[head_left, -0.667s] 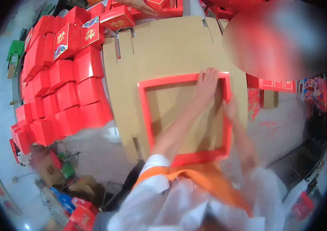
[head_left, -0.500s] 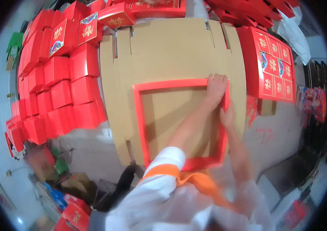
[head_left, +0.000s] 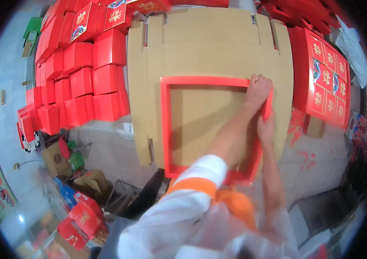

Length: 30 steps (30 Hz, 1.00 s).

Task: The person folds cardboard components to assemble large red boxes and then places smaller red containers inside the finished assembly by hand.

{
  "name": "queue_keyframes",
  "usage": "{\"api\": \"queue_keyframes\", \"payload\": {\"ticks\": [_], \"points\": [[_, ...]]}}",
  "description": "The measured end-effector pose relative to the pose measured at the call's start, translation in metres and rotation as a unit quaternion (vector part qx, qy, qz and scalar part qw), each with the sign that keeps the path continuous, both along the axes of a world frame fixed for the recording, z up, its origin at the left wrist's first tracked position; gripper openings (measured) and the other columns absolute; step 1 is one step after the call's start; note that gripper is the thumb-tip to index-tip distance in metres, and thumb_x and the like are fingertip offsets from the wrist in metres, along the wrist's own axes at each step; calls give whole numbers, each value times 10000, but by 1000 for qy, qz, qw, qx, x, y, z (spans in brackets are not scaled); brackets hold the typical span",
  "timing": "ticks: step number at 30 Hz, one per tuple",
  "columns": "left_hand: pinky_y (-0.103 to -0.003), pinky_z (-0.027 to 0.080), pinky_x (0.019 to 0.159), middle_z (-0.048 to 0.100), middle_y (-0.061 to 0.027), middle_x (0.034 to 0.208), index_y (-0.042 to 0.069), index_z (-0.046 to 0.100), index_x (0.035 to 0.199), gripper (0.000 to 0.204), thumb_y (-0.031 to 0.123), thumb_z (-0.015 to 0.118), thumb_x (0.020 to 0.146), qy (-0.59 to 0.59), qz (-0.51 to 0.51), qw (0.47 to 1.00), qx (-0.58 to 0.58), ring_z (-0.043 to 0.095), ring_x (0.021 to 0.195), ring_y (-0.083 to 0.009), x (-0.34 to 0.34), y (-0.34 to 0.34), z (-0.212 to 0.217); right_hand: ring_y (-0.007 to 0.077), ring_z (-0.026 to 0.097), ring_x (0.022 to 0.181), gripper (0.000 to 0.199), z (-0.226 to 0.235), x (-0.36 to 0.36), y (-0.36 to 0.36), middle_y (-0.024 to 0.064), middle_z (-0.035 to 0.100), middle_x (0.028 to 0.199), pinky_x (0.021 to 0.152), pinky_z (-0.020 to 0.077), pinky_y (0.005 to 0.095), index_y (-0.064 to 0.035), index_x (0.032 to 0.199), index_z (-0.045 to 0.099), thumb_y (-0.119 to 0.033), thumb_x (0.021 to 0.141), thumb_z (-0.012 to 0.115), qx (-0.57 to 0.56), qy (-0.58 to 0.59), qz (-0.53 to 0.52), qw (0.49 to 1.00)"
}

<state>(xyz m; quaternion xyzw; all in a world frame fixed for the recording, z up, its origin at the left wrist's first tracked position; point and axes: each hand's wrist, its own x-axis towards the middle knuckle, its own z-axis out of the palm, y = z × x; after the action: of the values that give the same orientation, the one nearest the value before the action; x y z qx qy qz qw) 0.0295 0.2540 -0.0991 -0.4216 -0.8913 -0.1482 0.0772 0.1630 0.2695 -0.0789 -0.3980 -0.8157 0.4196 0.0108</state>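
A red rectangular frame [head_left: 166, 125] lies on a large sheet of brown cardboard [head_left: 211, 43], and plain brown shows inside its four sides. I cannot tell whether it has a bottom of its own. My left arm reaches across the frame, and my left hand [head_left: 259, 91] closes over its far right corner. Against the outer face of the right side, a little nearer to me, is my right hand [head_left: 266, 128]. Its fingers are partly hidden behind the red wall, but it appears to grip that side.
Red boxes [head_left: 80, 82] are stacked in rows to the left. On the right stands a wide red case [head_left: 302, 71] with patterned red boxes on top. Black crates [head_left: 321, 209] sit low at the right. Cartons [head_left: 90, 183] and red packages [head_left: 84, 220] are at the lower left.
The whole view has shifted, so the surroundings sit differently in the picture. Both hands keep their places on the right side of the red frame.
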Motion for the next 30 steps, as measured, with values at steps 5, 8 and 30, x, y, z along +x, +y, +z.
{"api": "queue_keyframes", "payload": {"ticks": [5, 8, 30], "points": [[-456, 234, 1039, 385, -127, 1308, 58, 374, 1300, 591, 80, 516, 726, -117, -12, 986, 118, 312, 1261, -282, -8, -116, 40, 299, 419, 1186, 675, 30, 29, 3, 175, 403, 1307, 976, 353, 383, -27, 1369, 229, -261, 846, 586, -149, 61, -19, 987], [-411, 235, 1058, 364, -177, 1327, 17, 319, 1335, 671, 158, 638, 761, -231, 193, 918, 259, 301, 1273, -313, -6, -259, 70, 250, 414, 1188, 732, 23, 108, -1, 149, 387, 1332, 968, 362, 372, -56, 1401, 186, -308, 850, 597, -216, 51, -38, 974], [-407, 206, 1079, 229, -166, 1441, 30, 225, 1394, 672, 417, 452, 894, -612, 0, 548, 571, 232, 1331, -252, 5, -250, 168, 225, 502, 1080, 665, 187, 142, 32, 114, 493, 1214, 907, 434, 353, -39, 1366, 264, -45, 779, 575, -188, 399, -288, 850]]}}
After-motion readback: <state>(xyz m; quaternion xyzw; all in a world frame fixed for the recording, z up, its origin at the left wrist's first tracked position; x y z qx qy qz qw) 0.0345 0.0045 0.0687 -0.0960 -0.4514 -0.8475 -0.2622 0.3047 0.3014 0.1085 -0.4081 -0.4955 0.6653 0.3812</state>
